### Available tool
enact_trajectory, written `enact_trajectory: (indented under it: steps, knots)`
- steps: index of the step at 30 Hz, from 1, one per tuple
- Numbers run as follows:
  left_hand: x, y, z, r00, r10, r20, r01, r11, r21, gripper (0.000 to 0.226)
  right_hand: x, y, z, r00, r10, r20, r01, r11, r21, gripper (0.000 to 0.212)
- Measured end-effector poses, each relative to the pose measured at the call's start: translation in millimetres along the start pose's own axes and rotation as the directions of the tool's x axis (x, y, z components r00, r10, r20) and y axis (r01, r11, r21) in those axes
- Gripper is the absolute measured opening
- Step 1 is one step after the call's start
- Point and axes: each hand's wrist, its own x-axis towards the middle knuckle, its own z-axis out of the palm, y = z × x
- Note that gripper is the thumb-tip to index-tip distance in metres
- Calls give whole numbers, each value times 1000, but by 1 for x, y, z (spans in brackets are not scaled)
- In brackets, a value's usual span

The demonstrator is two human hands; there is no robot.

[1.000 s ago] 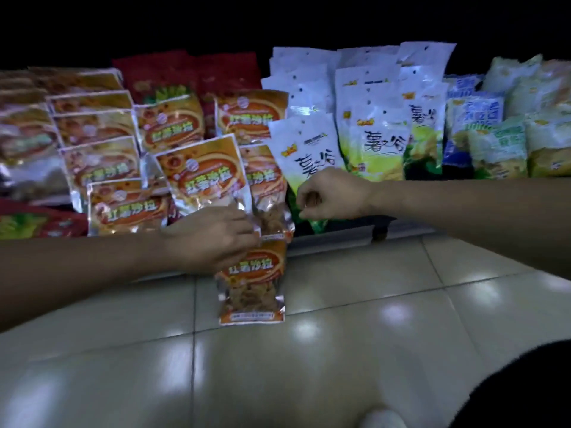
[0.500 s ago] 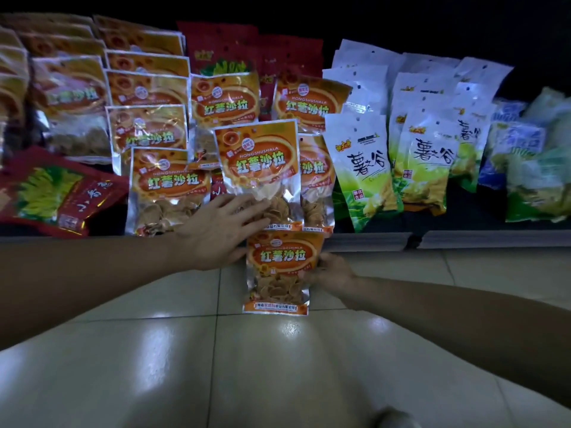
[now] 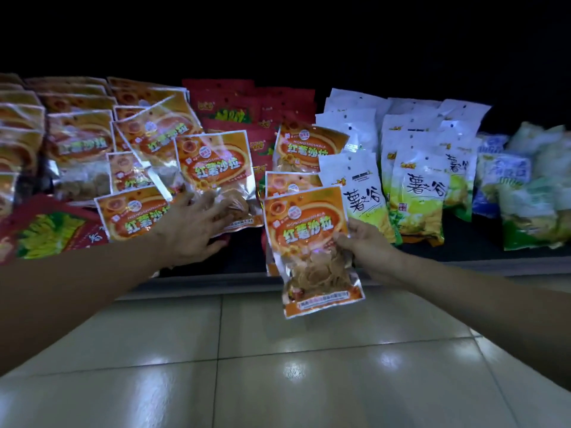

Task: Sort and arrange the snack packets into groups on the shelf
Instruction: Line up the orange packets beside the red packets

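Dark shelf (image 3: 463, 247): orange packets (image 3: 80, 143) left, red packets (image 3: 234, 109) centre-back, white-green packets (image 3: 417, 186) right.

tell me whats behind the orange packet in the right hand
Another orange packet sits behind the held packet; only its top shows, the rest is covered.

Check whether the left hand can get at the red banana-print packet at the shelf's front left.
Probably yes. The left hand is open, fingers resting on an orange packet, holding nothing. The red banana-print packet lies beside that forearm, mostly uncovered; only a second orange packet overlaps its right edge.
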Motion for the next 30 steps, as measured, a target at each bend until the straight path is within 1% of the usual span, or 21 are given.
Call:
enact_trajectory:
  steps: [3,5,8,9,12,13,14,15,16,17,18,19,20,21,22,26,27,29,30]
  knots:
    - [6,-1,-2,1000,-7,30,6,1000,17,64,23,-2,-6,989,-9,-146,14,999,33,18]
    - [10,-1,-9,999,-14,33,13,999,29,61,33,-2,-8,977,9,-211,-3,1000,27,14]
    - [17,1,-20,995,-86,48,83,995,54,56,41,-3,-18,956,6,-294,-6,1000,1,12]
    - [20,2,-23,992,-110,57,108,993,39,55,44,-4,-23,946,8,-325,-9,1000,-2,10]
    - [30,10,-29,980,-185,75,193,975,-106,54,53,-1,-36,909,-8,-416,7,1000,-4,13]
    - [35,13,-31,976,-213,50,219,952,-212,51,55,-1,-37,896,-10,-444,13,1000,3,14]
    - [42,17,-32,968,-252,20,242,902,-356,46,56,-1,-36,887,-13,-462,19,1000,8,15]
    - [48,23,-35,959,-284,20,252,817,-518,43,57,-1,-35,882,-14,-470,22,1000,11,15]
    - [52,29,-42,952,-298,66,262,689,-675,43,56,-2,-31,884,-21,-466,31,999,15,14]
    - [58,36,-46,947,-289,137,277,525,-805,43,56,0,-28,887,-23,-461,34,999,15,13]
    - [64,43,-49,940,-252,232,312,354,-882,39,56,0,-24,891,-32,-453,39,999,7,13]
    - [70,51,-50,932,-209,297,338,198,-920,34,56,2,-20,897,-38,-441,40,999,-6,13]
    - [75,57,-49,925,-181,335,350,59,-935,30,55,2,-16,906,-46,-421,42,999,-19,12]
    - [80,61,-47,920,-179,348,346,-46,-937,28,54,3,-11,914,-44,-403,42,999,-14,11]
    - [82,64,-50,915,-186,357,341,-112,-933,22,53,4,-7,919,-35,-392,36,999,-5,10]
    - [89,70,-64,878,-243,412,328,-319,-889,2,49,8,5,933,-7,-359,0,1000,-20,14]
    - [88,70,-67,872,-243,424,315,-383,-868,7,49,10,6,936,7,-353,-12,1000,-10,15]
    - [83,71,-74,880,-186,436,283,-532,-798,28,48,11,9,933,25,-360,-21,1000,13,15]
    - [79,73,-75,892,-152,426,272,-572,-774,34,48,11,11,925,21,-378,-17,1000,14,15]
